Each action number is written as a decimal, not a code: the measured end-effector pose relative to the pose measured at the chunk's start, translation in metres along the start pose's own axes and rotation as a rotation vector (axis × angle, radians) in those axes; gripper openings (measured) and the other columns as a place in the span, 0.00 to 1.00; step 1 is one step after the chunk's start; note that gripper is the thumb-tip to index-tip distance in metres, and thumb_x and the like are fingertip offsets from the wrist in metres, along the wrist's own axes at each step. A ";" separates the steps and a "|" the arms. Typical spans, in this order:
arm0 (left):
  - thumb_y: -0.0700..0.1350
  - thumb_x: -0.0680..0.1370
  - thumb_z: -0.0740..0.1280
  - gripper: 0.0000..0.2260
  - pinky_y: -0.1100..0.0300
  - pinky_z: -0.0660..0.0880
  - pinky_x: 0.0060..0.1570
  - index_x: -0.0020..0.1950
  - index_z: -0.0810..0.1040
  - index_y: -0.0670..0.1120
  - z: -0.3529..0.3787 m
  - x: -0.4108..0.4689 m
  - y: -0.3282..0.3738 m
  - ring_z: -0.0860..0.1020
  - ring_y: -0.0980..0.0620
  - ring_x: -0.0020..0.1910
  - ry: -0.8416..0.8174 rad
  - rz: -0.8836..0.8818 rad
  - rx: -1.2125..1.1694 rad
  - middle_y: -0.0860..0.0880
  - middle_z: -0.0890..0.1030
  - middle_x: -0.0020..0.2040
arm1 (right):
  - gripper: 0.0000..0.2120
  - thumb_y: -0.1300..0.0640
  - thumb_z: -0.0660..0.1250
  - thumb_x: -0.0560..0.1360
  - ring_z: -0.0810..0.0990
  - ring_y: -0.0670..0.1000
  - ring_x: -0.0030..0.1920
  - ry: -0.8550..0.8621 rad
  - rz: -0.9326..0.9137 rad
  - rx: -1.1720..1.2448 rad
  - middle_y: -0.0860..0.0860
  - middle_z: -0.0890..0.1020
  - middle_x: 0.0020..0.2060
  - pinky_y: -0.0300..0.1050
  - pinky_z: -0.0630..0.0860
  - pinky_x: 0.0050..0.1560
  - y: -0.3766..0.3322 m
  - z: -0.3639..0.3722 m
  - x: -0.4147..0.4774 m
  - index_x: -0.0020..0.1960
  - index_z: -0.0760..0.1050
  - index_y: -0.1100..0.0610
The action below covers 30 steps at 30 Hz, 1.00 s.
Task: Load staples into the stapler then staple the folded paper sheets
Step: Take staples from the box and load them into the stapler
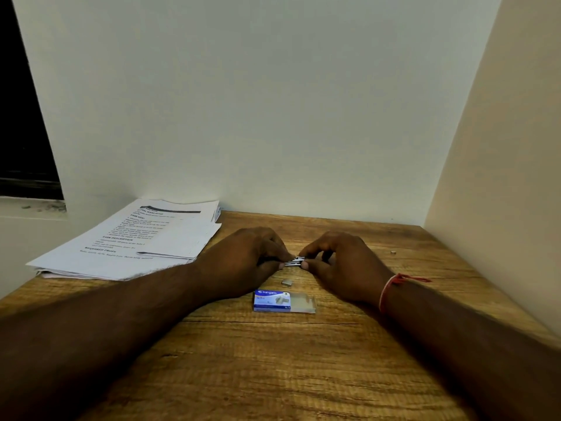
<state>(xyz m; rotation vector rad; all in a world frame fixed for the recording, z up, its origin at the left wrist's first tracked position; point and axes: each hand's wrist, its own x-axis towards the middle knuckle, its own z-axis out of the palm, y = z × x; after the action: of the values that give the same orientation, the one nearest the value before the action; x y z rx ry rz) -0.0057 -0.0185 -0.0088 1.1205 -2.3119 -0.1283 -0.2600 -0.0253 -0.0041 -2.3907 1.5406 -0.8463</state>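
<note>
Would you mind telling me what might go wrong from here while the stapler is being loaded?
1. The left hand and right hand pinch the small stapler by fingertips; it may slip or nip a finger.
2. The loose staple strip lies close to both hands and could be knocked away.
3. The staple box has its tray slid out; a nudge might spill it.

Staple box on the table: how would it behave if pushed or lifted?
The staple box looks small and flat: probably light, sliding rather than tipping. Its tray sticks out, so lifting by the sleeve might let it slip free.
</note>
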 end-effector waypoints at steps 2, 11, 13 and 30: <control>0.49 0.84 0.74 0.11 0.61 0.80 0.55 0.65 0.89 0.58 -0.001 -0.001 0.002 0.82 0.60 0.57 0.002 0.001 -0.003 0.60 0.86 0.59 | 0.05 0.47 0.78 0.80 0.80 0.42 0.49 -0.003 0.003 0.003 0.35 0.82 0.46 0.42 0.80 0.50 -0.001 -0.001 -0.001 0.56 0.90 0.42; 0.67 0.78 0.75 0.18 0.54 0.83 0.59 0.66 0.85 0.66 -0.034 -0.018 -0.006 0.81 0.64 0.58 -0.069 -0.167 0.143 0.65 0.85 0.59 | 0.03 0.47 0.78 0.80 0.80 0.43 0.47 0.016 0.048 -0.002 0.38 0.83 0.45 0.38 0.76 0.44 0.002 -0.001 -0.001 0.53 0.88 0.44; 0.70 0.77 0.74 0.20 0.55 0.82 0.60 0.66 0.85 0.65 -0.045 -0.020 -0.013 0.81 0.63 0.59 -0.131 -0.227 0.194 0.65 0.83 0.59 | 0.06 0.46 0.77 0.80 0.80 0.43 0.49 0.010 0.048 0.019 0.39 0.84 0.47 0.41 0.77 0.47 0.002 -0.001 -0.001 0.56 0.88 0.44; 0.56 0.82 0.77 0.04 0.68 0.72 0.37 0.54 0.83 0.60 -0.063 -0.015 -0.021 0.80 0.66 0.40 -0.040 -0.204 0.037 0.69 0.83 0.42 | 0.02 0.50 0.71 0.85 0.78 0.45 0.50 -0.027 0.031 0.032 0.41 0.80 0.50 0.42 0.74 0.47 -0.004 -0.003 -0.005 0.56 0.78 0.44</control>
<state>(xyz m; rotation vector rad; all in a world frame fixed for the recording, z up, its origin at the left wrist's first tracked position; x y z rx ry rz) 0.0494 -0.0117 0.0309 1.3829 -2.2375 -0.1867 -0.2597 -0.0186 -0.0019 -2.3404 1.5385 -0.8230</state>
